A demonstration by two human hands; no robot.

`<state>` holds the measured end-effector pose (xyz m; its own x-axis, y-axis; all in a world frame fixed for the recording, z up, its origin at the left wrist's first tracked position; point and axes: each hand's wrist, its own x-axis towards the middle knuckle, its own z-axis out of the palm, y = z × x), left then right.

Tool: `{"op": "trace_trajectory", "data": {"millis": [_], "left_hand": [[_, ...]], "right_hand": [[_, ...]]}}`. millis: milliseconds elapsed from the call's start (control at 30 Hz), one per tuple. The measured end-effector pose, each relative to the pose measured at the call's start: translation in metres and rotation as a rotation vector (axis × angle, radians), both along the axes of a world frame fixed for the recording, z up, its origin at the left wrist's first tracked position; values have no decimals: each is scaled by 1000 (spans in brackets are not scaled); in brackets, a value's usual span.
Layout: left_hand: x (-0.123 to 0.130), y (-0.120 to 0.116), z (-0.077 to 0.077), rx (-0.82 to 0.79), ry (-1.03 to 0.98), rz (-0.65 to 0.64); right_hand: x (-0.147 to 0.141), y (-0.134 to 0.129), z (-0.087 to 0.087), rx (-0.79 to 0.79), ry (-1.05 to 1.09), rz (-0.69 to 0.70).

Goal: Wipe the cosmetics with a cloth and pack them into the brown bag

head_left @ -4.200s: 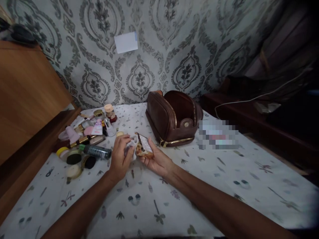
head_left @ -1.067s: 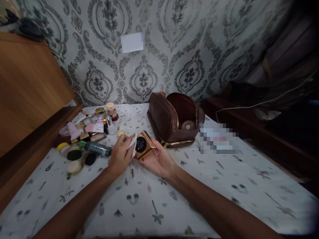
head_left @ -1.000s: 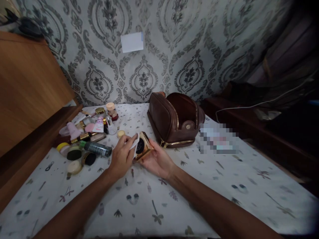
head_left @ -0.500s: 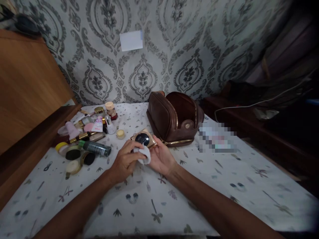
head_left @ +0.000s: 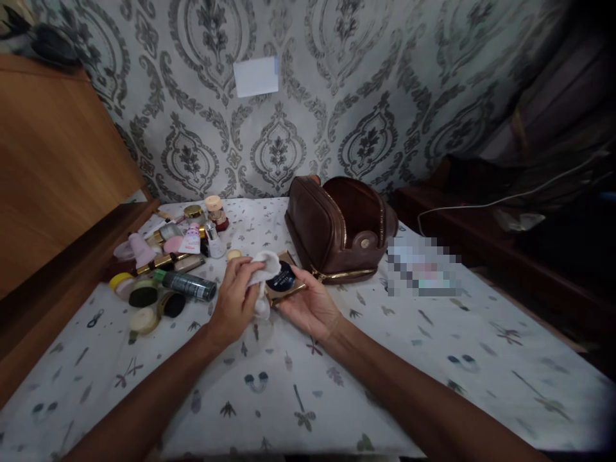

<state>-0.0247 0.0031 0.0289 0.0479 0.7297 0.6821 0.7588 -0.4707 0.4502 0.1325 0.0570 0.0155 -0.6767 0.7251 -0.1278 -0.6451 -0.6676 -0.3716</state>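
Note:
My left hand [head_left: 235, 300] is closed on a crumpled white cloth [head_left: 264, 271], which lies against the left edge of a gold compact [head_left: 278, 296] with a round black centre. Fingers and thumb of my right hand [head_left: 312, 305] grip that compact from the right and below, above the table. Just behind it stands a brown leather bag [head_left: 315, 224], unzipped and gaping at the top. A small yellow-lidded jar [head_left: 233, 255] is partly hidden behind my left fingers.
Jars, tubes and a dark green bottle [head_left: 187, 285] cluster on the left of the patterned tablecloth [head_left: 298, 398]. A wooden panel [head_left: 62, 147] borders the left side. Right of the bag lies a pixelated item [head_left: 423, 266]. Patterned wallpaper rises behind.
The cloth has moved up and to the left edge of the compact, and more of it shows. The compact has shifted slightly right and down and is turned, still in my right hand.

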Motion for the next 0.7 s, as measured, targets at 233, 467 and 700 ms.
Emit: {"op": "trace_trajectory", "data": {"millis": [233,467,700], "left_hand": [[0,4,-1,-75,-69,52],[1,5,1,-158,-97,72],[-3,4,9,-337,-174,-36]], "right_hand": [[0,3,0,-101,-7,8],[-1,5,-1,-62,16,-8],[-2,9,-3,-58,6,-34]]}}
